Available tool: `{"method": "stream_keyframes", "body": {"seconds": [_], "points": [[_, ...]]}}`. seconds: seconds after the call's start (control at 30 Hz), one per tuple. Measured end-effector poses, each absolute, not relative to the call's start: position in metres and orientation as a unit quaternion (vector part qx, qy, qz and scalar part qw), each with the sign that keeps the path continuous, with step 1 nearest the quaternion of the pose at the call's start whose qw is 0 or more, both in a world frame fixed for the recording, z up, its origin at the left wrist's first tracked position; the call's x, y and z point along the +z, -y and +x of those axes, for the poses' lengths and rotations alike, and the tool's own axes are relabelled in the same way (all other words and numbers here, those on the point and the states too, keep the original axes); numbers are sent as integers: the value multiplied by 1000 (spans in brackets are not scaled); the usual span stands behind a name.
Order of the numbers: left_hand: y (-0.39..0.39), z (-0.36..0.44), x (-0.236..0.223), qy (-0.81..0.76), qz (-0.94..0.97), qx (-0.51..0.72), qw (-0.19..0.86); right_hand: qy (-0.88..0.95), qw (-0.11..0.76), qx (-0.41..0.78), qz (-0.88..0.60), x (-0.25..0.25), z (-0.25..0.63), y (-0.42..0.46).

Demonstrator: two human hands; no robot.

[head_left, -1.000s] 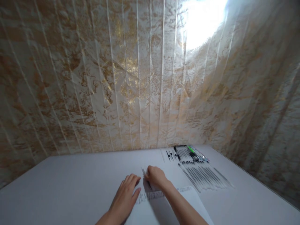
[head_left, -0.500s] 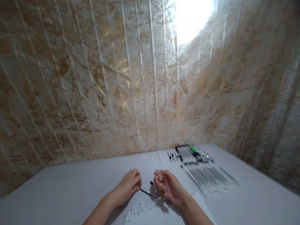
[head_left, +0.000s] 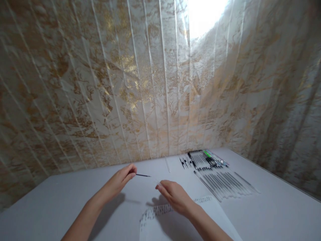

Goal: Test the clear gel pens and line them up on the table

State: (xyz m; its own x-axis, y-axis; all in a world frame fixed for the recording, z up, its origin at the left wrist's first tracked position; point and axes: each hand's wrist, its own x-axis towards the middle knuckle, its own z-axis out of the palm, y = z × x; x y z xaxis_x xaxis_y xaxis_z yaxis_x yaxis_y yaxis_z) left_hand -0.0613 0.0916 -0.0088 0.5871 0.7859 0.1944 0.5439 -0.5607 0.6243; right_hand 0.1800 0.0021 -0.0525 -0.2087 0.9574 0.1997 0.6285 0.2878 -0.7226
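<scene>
My left hand (head_left: 120,180) is raised over the white table (head_left: 75,187), its fingertips pinched on a thin black pen refill (head_left: 143,175) that points right. My right hand (head_left: 173,195) hovers just right of it, fingers closed round a clear pen barrel (head_left: 157,182) whose tip shows at the fingertips. The two parts are apart, a small gap between refill tip and barrel. Below my right wrist lies a white sheet of paper (head_left: 173,221) with handwritten lines along its top edge.
At the back right of the table lie a row of clear pens (head_left: 225,184), a packed set of pens with green and coloured ones (head_left: 208,159), and a few small black parts (head_left: 184,163). A gold-patterned curtain (head_left: 125,83) hangs behind; the table edge runs along the right.
Both hands have lifted off the paper. My left hand has drawn the black refill out to the left and upward, away from the barrel in my right hand.
</scene>
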Motion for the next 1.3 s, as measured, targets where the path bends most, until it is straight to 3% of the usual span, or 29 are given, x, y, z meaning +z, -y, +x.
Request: {"method": "stream_keyframes", "body": {"seconds": [0.1,0.6,0.77,0.87,0.93,1.0,1.17,1.3], "points": [[-88,-65,0,-392,856,237,240,758,262,178,-570,-42,176,3],[-61,-31,0,-331,889,213,236,788,197,125,-570,-31,175,8],[-50,-1,-22,-335,826,360,276,737,325,261,-532,-36,190,-2],[-52,3,-42,-374,825,328,266,643,429,410,-484,-41,204,-10],[-53,2,-53,-388,833,288,269,605,435,478,-465,-44,208,-12],[-53,1,-60,-389,842,257,272,623,386,475,-486,-46,206,-11],[-51,1,-65,-379,880,150,244,721,163,203,-643,-45,173,7],[-52,0,-65,-413,871,128,232,736,52,129,-663,-42,143,23]]}}
